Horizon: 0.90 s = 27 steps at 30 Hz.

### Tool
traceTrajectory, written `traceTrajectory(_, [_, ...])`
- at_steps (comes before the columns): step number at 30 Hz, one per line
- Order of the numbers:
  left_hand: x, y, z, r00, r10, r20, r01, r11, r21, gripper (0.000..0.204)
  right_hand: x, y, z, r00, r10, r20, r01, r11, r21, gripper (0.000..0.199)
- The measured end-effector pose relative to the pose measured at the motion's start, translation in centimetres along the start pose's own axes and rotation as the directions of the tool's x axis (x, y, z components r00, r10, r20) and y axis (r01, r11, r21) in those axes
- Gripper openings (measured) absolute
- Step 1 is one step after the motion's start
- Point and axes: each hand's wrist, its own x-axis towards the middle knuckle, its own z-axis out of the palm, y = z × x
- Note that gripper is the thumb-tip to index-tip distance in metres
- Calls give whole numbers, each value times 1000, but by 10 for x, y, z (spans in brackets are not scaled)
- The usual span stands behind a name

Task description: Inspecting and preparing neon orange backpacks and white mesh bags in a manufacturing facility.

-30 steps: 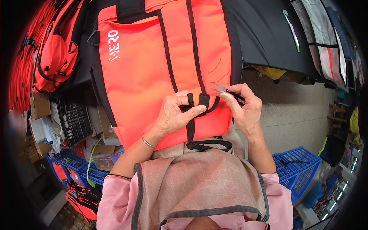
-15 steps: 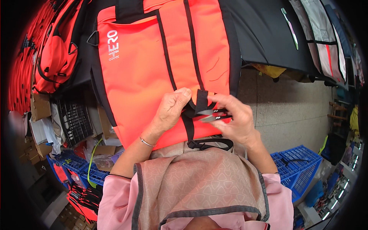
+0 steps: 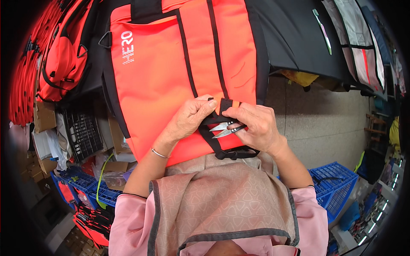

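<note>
I'm seeing a white printed logo label (image 3: 127,48) high on the orange bag's left front panel, running vertically; off at my far left, brown cardboard boxes (image 3: 43,116) sit stacked, more of them lower down (image 3: 113,165) beside blue crates

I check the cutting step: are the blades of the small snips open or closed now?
Open. The snips in the right hand show two silver blades spread apart in a narrow V, tips pointing toward the left hand by the black strap.

Right hand (image 3: 256,126) snips black strap (image 3: 225,105) with thread clippers (image 3: 225,129).
</note>
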Motion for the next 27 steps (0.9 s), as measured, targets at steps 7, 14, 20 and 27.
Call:
traceTrajectory(7, [-5,1,-8,992,20,125,-16,1000,-26,34,29,5,-10,812,471,344,-573,755,320,10])
traceTrajectory(14, [-9,8,-3,990,-108,94,124,976,-179,30,37,19,-6,715,523,464,-694,612,379,17])
traceTrajectory(20, [-12,17,9,996,-86,7,86,990,-112,27,36,6,-5,755,540,372,-655,634,411,15])
traceTrajectory(27, [-11,21,24,956,-261,-135,219,938,-267,29,16,-2,4,753,633,182,-589,524,615,14])
